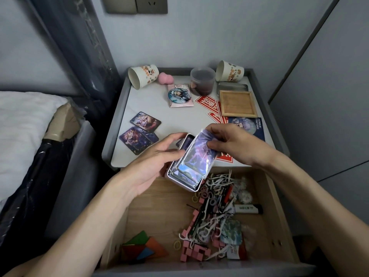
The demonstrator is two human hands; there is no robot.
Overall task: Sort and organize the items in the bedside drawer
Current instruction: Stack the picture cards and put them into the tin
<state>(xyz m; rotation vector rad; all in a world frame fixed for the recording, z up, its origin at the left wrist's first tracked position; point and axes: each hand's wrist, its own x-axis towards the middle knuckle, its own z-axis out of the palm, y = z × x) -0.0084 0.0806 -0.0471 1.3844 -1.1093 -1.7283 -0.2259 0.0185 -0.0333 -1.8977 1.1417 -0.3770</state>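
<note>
Pinching a sleeved card (197, 156) by its top end with the right hand (229, 140) and gripping the white tin (191, 189) in the left hand (151, 162), over the back of the open drawer (159, 206); probably light, bendy and slick, so best taken by the edges.

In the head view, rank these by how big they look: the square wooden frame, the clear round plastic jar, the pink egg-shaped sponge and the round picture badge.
1. square wooden frame
2. clear round plastic jar
3. round picture badge
4. pink egg-shaped sponge
All sit similarly far away, so the order holds.
</note>
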